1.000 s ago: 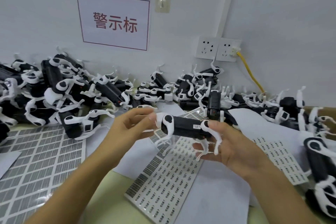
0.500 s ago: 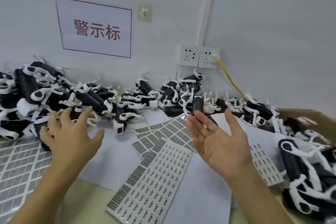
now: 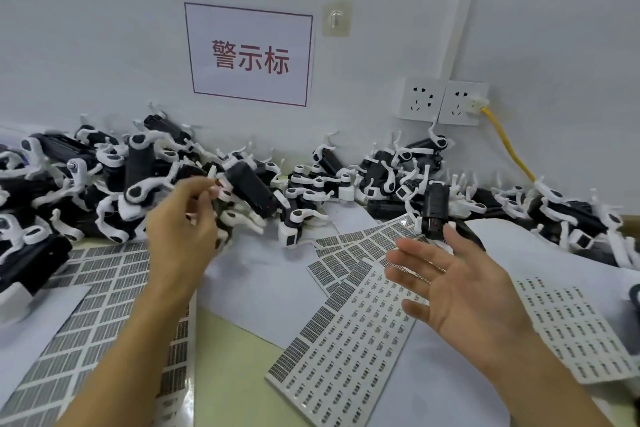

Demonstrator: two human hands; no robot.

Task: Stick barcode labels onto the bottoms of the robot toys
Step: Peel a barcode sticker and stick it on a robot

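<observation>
Dozens of black-and-white robot toys [image 3: 145,191] lie heaped along the back of the counter [image 3: 239,350] against the wall, most on their backs or sides with white legs sticking up. The left hand [image 3: 180,236] reaches into the left part of the heap, back of the hand toward the camera, wrist bent, its fingers curled around the white leg of one toy [image 3: 247,189]; the picture is blurred there, so how firm that grip is cannot be told. That toy's black body slants away just right of the fingertips, resting on its neighbours.

The right hand [image 3: 464,291] hovers well to the right of the left one, palm turned inward and up, fingers straight and spread, holding nothing. Directly beyond its fingertips a single toy [image 3: 435,210] stands on end at the edge of the heap.

Under and between the two hands lie sheets of barcode labels [image 3: 346,333] spread on white paper: one long sheet runs diagonally below the right palm, a smaller fanned pair lies just past its fingers, and another sheet [image 3: 571,326] lies to the right of the wrist. Below the left forearm is a large sheet of grey label blanks [image 3: 86,305].

Above the left hand, a white sign [image 3: 249,54] with red characters is on the wall. Above the right hand are two wall sockets [image 3: 443,102], with a yellow cable [image 3: 505,146] plugged into the right one.
</observation>
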